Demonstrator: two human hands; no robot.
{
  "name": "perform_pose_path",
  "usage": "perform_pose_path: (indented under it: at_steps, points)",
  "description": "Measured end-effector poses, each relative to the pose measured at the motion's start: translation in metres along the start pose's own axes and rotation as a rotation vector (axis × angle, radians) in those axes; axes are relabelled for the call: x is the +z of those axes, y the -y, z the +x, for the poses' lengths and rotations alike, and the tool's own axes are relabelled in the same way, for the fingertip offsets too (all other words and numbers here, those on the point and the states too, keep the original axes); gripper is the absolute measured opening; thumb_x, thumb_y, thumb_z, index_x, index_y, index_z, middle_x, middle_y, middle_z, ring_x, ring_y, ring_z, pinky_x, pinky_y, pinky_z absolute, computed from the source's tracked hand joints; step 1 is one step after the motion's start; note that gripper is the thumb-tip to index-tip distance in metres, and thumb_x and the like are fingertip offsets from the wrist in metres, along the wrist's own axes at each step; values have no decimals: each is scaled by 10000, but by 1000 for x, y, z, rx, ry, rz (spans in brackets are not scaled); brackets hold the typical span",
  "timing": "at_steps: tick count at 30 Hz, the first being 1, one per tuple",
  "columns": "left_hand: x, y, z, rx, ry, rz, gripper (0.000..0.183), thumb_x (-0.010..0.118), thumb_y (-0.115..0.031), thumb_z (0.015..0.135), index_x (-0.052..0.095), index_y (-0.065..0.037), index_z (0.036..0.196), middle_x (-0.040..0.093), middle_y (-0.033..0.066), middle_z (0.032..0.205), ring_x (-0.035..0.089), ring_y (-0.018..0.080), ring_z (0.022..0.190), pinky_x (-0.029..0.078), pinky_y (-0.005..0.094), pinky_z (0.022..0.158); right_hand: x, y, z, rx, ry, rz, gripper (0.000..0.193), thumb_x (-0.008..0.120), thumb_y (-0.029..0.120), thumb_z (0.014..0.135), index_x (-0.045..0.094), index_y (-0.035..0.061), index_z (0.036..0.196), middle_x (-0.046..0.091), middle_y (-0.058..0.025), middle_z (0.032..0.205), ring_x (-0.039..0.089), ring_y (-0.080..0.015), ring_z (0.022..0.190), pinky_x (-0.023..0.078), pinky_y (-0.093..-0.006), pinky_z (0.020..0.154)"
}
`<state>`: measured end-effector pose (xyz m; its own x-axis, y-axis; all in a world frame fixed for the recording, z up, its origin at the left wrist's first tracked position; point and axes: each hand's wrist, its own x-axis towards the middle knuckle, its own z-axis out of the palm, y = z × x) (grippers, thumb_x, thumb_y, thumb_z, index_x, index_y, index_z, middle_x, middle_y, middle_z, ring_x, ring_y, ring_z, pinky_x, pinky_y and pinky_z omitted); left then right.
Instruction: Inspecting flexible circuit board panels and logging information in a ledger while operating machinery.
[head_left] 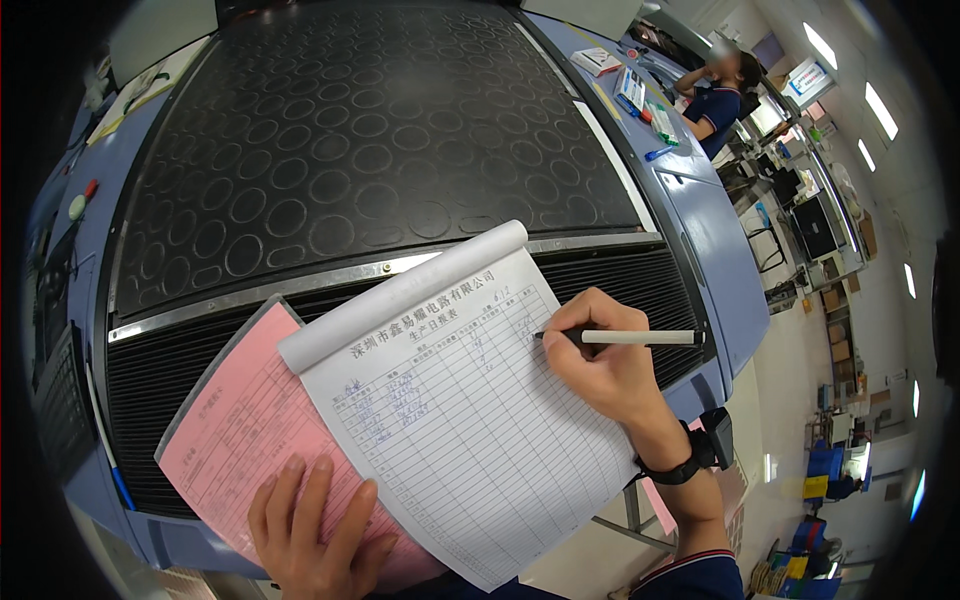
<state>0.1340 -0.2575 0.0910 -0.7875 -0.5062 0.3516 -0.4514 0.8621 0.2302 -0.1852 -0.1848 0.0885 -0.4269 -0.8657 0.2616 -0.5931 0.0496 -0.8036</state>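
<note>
My right hand (605,365) pinches a white pen (650,338) with a dark end, its tip at the right-hand columns of a white form pad (470,420). Handwriting fills several upper rows of the printed table, and the pad's top sheets are rolled back along its upper edge. A black band with a dark box sits on my right wrist. My left hand (315,530) lies with fingers spread on a pink printed form (245,430) in a clear sleeve, which is partly under the pad.
A black rubber mat (380,120) with raised circles covers the machine top, with a ribbed black strip in front. A blue pen (120,485) lies at left. Small boxes (630,90) stand on the blue right ledge. A person (715,105) in dark blue is beyond it.
</note>
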Motion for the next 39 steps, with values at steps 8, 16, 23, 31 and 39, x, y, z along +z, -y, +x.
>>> perform_pose_path:
  at_steps: [8, 16, 23, 31, 39]
  points:
    - [9, 4, -38, -107, -197, -171, 290, 712, -279, 803, 689, -48, 977, 625, 192, 1129, 584, 388, 1059, 461, 510, 889, 0, -3, -1, 25, -23, 48, 63, 675, 21, 783, 615, 1, 778, 602, -9, 666, 508, -45, 577, 388, -206, 515]
    - [-35, -9, -118, -837, 250, -573, 170, 664, -157, 865, 677, 13, 867, 620, 154, 680, 631, 279, 651, 495, 347, 627, -4, -12, -6, -101, -142, 88, 69, 632, -46, 805, 582, 1, 813, 571, -39, 799, 507, -76, 672, 415, -224, 593]
    - [-51, -35, -116, -601, -28, -726, 104, 729, -76, 830, 692, 18, 858, 666, 120, 772, 651, 255, 687, 506, 319, 635, -3, -31, -4, -102, -123, 59, 101, 626, 51, 839, 547, 16, 785, 491, 2, 780, 431, -91, 717, 358, -243, 656]
    - [-115, 32, -288, -1375, -765, -679, 195, 512, -149, 1021, 635, -21, 941, 608, -5, 752, 554, 65, 644, 453, 226, 546, -18, -62, -2, -53, -225, 32, 150, 574, 135, 947, 515, 80, 820, 436, 54, 723, 317, -21, 593, 223, -197, 513]
    - [-31, 119, -552, -1962, -1433, -311, 252, 559, -255, 974, 622, -16, 925, 567, 15, 681, 525, 88, 606, 426, 259, 513, -26, -65, 2, -38, -151, -82, 178, 539, 143, 983, 505, 49, 836, 454, 3, 761, 392, -70, 663, 311, -218, 604]
